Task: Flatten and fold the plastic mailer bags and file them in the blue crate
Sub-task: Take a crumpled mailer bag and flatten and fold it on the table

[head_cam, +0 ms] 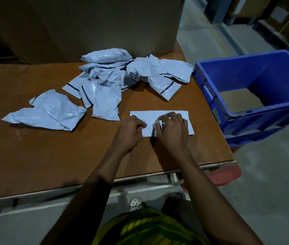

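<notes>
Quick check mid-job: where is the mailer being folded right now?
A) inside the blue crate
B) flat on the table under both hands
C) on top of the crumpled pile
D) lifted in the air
B: the flattened mailer lies on the table with the left hand and right hand on it, apart from the crumpled pile and outside the blue crate.

Arms extended; left hand [131, 130], right hand [173, 129] adjacent, fingers curled, pinching mailer [147, 115].
</notes>
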The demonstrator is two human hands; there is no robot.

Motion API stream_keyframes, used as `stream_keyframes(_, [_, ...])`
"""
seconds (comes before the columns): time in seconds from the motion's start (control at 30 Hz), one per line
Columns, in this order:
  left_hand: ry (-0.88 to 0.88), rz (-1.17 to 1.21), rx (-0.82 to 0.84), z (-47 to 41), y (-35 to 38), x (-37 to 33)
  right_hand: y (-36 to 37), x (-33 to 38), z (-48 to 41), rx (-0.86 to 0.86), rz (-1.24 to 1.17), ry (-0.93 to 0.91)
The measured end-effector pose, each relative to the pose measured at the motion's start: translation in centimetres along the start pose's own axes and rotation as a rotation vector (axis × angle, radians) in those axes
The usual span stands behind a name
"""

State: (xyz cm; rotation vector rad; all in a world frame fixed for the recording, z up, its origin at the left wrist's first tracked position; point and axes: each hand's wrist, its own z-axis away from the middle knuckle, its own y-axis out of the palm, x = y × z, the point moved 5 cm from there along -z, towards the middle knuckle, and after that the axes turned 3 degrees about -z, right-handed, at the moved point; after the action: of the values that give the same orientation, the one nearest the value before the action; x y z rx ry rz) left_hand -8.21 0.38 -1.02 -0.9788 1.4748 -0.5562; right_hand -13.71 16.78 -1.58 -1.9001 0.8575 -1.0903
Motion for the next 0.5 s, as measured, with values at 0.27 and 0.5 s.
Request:
stream_keyframes(0.27, [-0.012, -0.065, 0.109, -2.4, 1.2, 0.0, 1.4, -1.5, -1.0, 0.125, -0.114, -0.028])
stream_keyframes(0.5, [0.154, -0.208, 0.181, -1.9, 4.1, 0.1, 1.7, -4.4, -1.0, 0.253, -0.062, -0.037])
